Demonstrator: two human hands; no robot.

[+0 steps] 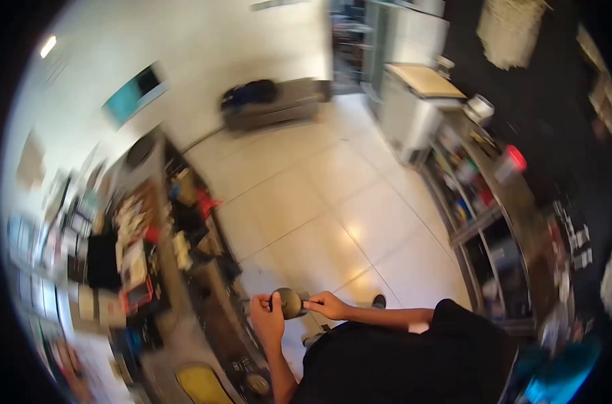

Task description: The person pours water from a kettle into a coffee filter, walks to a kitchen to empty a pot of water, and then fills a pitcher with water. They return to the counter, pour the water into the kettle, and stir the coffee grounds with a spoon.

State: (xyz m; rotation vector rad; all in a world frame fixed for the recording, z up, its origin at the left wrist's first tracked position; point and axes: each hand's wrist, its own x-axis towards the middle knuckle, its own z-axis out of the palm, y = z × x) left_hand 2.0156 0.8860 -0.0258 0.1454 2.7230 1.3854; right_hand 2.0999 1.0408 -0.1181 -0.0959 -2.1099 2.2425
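Note:
In the head view my left hand [268,316] is closed on the left edge of a round, dark olive disc-like object [291,304], its thumb lying over the near face. The disc is held up in front of my body, above the floor. My right hand [329,306] is closed just to the right of the disc, with fingertips pinched on a thin dark piece [310,305] close to the disc's edge. I cannot tell whether that piece is part of the disc.
A cluttered workbench [184,330] runs along my left, with a yellow seat-like shape [203,384] near its lower end. Shelving [484,229] full of items stands on the right, a red-topped container [513,160] on it. Tiled floor [319,195] leads to a grey sofa [272,108].

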